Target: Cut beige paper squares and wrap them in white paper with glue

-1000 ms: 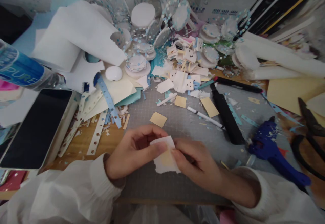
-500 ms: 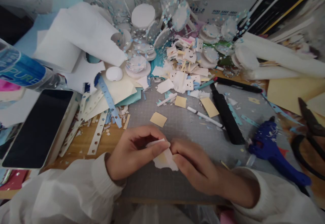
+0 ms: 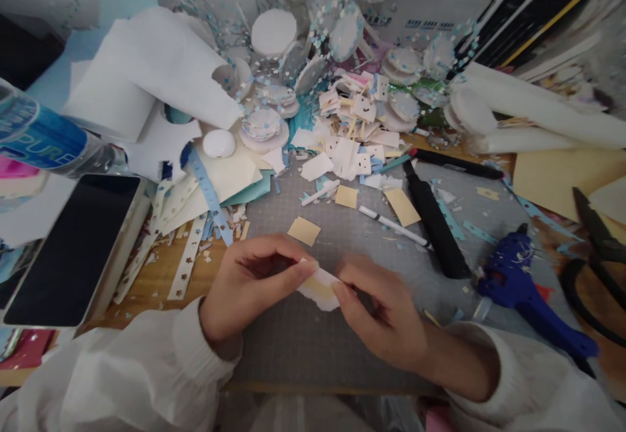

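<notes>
The small paper piece (image 3: 320,286), white with a tan patch and a torn edge, is pinched between the left hand (image 3: 249,288) and right hand (image 3: 381,311), both curled shut on it, over the near gray mat (image 3: 293,347).

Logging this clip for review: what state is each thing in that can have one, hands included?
left hand: pinching the paper scrap's left end
right hand: pinching its right end
paper scrap: folded, held above the cutting mat
tablet: screen dark, lying flat
glue gun: lying on its side, untouched
white pen: lying flat, whether capped I cannot tell
water bottle: lying on its side
</notes>
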Tool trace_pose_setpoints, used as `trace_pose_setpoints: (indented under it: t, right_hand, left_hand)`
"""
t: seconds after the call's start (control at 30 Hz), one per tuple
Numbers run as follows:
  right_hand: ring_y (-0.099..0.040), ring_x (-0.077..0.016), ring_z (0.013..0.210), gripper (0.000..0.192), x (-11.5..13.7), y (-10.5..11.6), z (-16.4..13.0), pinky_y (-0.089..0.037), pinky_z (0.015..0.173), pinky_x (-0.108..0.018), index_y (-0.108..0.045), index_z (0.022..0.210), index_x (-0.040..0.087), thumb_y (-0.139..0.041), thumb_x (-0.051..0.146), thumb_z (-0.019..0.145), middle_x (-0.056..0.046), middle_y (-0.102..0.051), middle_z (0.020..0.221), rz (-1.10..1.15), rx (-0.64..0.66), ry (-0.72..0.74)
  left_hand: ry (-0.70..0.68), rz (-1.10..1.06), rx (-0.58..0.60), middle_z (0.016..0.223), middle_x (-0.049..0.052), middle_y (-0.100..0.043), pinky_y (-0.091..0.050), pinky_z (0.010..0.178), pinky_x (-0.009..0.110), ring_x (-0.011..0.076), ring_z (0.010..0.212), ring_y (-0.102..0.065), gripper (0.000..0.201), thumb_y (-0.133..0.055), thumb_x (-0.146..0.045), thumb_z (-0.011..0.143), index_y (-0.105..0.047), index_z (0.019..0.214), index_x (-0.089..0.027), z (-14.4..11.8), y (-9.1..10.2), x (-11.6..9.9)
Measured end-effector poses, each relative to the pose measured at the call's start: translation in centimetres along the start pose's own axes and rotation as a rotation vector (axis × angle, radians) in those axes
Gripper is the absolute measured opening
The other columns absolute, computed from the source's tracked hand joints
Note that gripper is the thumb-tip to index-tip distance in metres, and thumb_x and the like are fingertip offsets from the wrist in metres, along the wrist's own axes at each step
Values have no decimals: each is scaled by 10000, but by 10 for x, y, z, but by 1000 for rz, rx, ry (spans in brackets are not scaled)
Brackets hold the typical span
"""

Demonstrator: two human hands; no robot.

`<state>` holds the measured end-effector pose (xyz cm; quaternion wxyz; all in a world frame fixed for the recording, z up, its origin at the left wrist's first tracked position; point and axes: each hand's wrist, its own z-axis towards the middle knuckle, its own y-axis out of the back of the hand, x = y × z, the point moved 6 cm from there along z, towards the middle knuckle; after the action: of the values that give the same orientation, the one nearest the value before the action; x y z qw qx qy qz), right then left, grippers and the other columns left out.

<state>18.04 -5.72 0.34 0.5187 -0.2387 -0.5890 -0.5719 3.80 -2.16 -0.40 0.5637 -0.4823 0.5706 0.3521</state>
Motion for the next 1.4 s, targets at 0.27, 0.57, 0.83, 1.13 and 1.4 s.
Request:
trace_pose_setpoints:
  t: [0.27, 0.57, 0.83, 1.13, 1.4]
  right_hand:
    - [-527, -141, 750, 96, -4, 23, 0, -428, 660, -279, -534, 859, 226, -536, 130, 864, -7, -537, 795, 112, -316, -42]
    - [-522, -121, 697, 82, -6, 15, 2, -417, 609, -262, -559, 822, 216, -570, 142, 855, 9, -549, 752, 182, -191, -74]
    - [-528, -124, 713, 82, -6, 14, 4, -424, 628, -262, -565, 783, 213, -569, 167, 852, 8, -546, 751, 262, -172, -101]
    - [-508, -119, 708, 80, -12, 3, 3, -447, 608, -236, -531, 825, 218, -572, 151, 811, 10, -517, 772, 384, -90, -190]
    - [-508, -117, 705, 59, -5, 6, 1, -445, 594, -239, -537, 817, 216, -559, 198, 868, -6, -517, 789, 425, -116, -97]
  left_hand:
    - [-104, 194, 72, 723, 39, -680, -489, 645, 250, 146, 697, -615, 7, -689, -160, 770, -688, 764, -162, -1, -4, -3]
    - [-178, 290, 200, 787, 60, -663, -490, 710, 284, 162, 759, -609, 24, -689, -170, 774, -676, 788, -155, -1, -12, -8]
    - [-200, 348, 193, 740, 46, -658, -465, 683, 279, 157, 723, -593, 51, -667, -202, 811, -666, 776, -166, -4, -12, -7]
    - [-103, 256, 84, 755, 25, -651, -467, 635, 229, 142, 717, -595, 78, -657, -247, 823, -663, 837, -171, 1, -1, -3]
    - [-169, 243, 164, 784, 48, -652, -481, 692, 266, 155, 752, -597, 62, -626, -219, 845, -651, 847, -162, -4, -7, -8]
